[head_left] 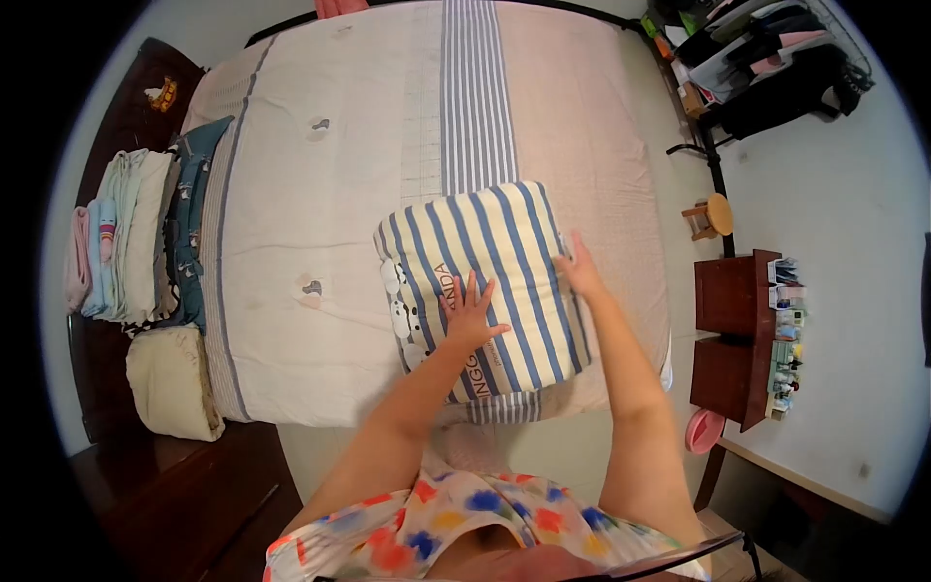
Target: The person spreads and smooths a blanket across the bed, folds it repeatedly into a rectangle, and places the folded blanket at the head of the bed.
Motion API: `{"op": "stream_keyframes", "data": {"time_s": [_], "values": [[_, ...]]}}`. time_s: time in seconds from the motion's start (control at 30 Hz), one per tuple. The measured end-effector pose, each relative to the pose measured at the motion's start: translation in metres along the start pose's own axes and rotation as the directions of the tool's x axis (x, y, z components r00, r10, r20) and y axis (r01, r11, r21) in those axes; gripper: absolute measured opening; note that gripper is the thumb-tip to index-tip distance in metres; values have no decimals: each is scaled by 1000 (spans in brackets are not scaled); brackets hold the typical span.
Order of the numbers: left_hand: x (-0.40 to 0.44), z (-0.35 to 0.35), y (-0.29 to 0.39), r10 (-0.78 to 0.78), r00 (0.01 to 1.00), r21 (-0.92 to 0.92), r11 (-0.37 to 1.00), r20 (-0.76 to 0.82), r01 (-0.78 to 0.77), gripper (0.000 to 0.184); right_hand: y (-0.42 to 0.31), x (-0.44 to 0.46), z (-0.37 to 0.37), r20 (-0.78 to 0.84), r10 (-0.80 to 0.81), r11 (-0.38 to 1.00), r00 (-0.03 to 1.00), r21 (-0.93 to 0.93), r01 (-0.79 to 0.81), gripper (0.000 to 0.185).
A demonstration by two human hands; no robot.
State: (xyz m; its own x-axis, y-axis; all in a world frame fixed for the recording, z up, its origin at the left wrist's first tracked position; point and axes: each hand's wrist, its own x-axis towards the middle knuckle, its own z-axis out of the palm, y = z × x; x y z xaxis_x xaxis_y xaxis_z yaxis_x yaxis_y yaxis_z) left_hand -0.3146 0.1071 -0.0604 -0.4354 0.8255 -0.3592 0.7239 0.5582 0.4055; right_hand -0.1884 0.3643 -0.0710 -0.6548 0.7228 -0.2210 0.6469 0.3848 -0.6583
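Observation:
A folded quilt with blue and cream stripes, printed letters and panda pictures lies near the front edge of the bed. My left hand rests flat on top of it with fingers spread, over the printed lettering. At the quilt's right side is my right hand, its fingers stretched out and the thumb against the striped edge. Neither hand grips the cloth. Beneath the quilt is the bed's pale sheet, which has a striped band and a pink section.
Folded blankets and a teal pillow are stacked at the left by the dark headboard. A cream folded bundle sits below them. To the right are a wooden stool, a dark red cabinet, a pink basin and a clothes rack.

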Motion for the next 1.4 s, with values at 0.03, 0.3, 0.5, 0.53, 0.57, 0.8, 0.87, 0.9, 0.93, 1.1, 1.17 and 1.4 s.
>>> {"op": "stream_keyframes", "data": {"time_s": [0.03, 0.3, 0.5, 0.53, 0.57, 0.8, 0.87, 0.9, 0.93, 1.1, 1.17, 1.4], "values": [[10, 12, -2, 26, 1000, -2, 1000, 7, -26, 98, -8, -5, 14, 18, -36, 991, 999, -129, 38, 72], [34, 0, -75, -590, 786, -183, 807, -188, 562, 110, 40, 15, 104, -95, -208, 971, 973, -138, 194, 84], [76, 27, -104, -701, 711, -154, 698, 55, 699, 126, 84, 47, 125, 81, 163, 986, 983, 31, -166, 94], [82, 33, -109, -704, 705, -138, 693, 83, 708, 127, 92, 49, 132, 116, 186, 978, 976, 75, -196, 97], [87, 40, -116, -701, 708, -120, 699, 81, 705, 128, 99, 52, 142, 112, 211, 974, 971, 57, -218, 101], [109, 69, -136, -721, 684, -45, 684, 111, 728, 128, 110, 67, 163, 141, 144, 936, 979, 302, -181, 91], [110, 75, -142, -712, 696, -39, 696, 93, 717, 128, 112, 66, 167, 125, 142, 931, 982, 320, -175, 88], [110, 76, -143, -709, 701, -37, 700, 81, 713, 128, 109, 68, 163, 146, 125, 910, 981, 378, -172, 89], [110, 74, -144, -696, 712, -43, 712, 91, 701, 127, 101, 69, 156, 167, 106, 884, 980, 436, -170, 89], [104, 40, -152, -627, 747, -81, 752, 222, 654, 123, 92, 65, 117, 530, 307, 741, 791, 388, -548, 91], [84, 31, -172, -522, 830, -157, 819, 197, 552, 118, 94, 58, 116, 553, 236, 704, 799, 470, -532, 86], [21, 81, -219, -819, 563, -774, 283, 113, 567, 98, 88, 39, 129, 424, 170, 690, 890, 593, -414, 83]]}}
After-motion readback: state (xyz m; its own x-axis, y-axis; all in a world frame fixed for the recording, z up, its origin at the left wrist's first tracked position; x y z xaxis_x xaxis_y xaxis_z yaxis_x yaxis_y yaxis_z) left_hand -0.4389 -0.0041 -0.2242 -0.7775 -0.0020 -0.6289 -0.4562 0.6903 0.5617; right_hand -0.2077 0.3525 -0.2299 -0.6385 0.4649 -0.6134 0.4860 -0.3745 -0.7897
